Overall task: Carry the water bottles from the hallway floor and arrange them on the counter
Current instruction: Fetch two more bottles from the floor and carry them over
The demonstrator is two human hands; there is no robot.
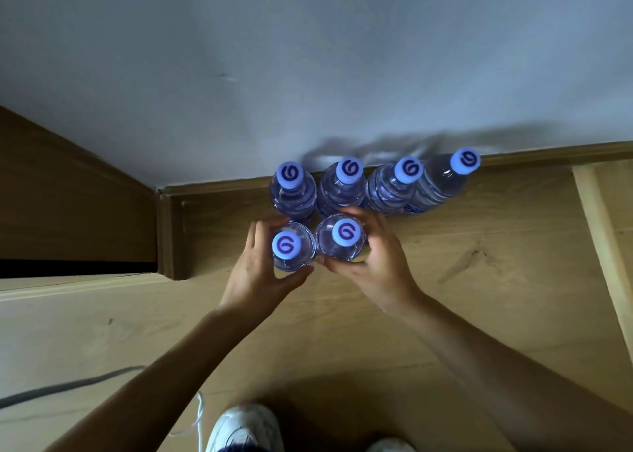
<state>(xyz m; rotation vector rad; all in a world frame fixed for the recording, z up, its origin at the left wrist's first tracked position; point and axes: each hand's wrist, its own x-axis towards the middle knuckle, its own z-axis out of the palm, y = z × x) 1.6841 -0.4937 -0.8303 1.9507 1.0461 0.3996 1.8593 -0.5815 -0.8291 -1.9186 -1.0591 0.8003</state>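
White shoe [245,427], laced, nearest item, on the wooden floor [445,314]. Grey cable [68,386] on the floor, left of the shoe.

Six water bottles, clear plastic, all upright, long axes vertical, caps facing up. Skirting board [222,191] taken as landmark.
Back row, four bottles touching the skirting board; rightmost one [442,184] shows a blue label, lettering unreadable.
Front row, two bottles just off the skirting board, touching each other:
- front left bottle [291,249], left hand [260,270] wrapped around its body.
- front right bottle [342,241], right hand [380,256] wrapped around its body.

Caps: pale blue with purple spiral mark; no words.
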